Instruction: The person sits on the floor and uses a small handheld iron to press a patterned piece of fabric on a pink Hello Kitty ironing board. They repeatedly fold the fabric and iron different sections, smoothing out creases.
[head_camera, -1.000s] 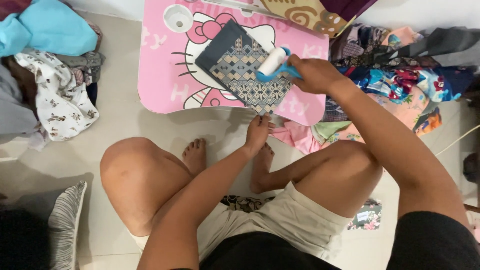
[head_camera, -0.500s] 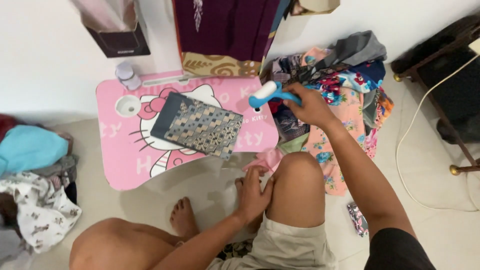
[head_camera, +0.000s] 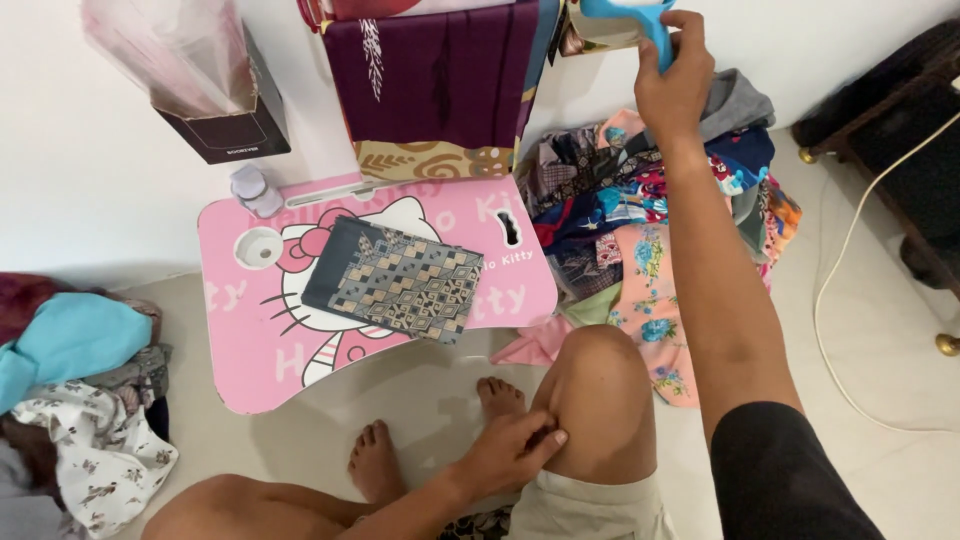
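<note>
Blue plastic, a lint roller handle (head_camera: 640, 15), sits in your right hand (head_camera: 675, 85) at twelve o'clock, near the top edge; your fingers are wrapped tight around it and the roller head is cut off by the frame. Below that hand, at about two o'clock, a heap of patterned clothes (head_camera: 640, 230) lies on the floor against the white wall. Your left hand (head_camera: 510, 455) rests at six o'clock, fingers curled loosely against the inside of your raised knee (head_camera: 600, 400), holding nothing. At ten o'clock the pink lap table (head_camera: 260, 350) carries a folded grey patterned cloth (head_camera: 395, 280) at its middle; its round cup recess (head_camera: 259, 247) looks bare, and a small white jar (head_camera: 252, 188) stands at its far corner. Behind, a dark box (head_camera: 225, 130) holds a crumpled pink plastic bag (head_camera: 170, 50). At eight o'clock another clothes pile (head_camera: 70, 390) lies.
</note>
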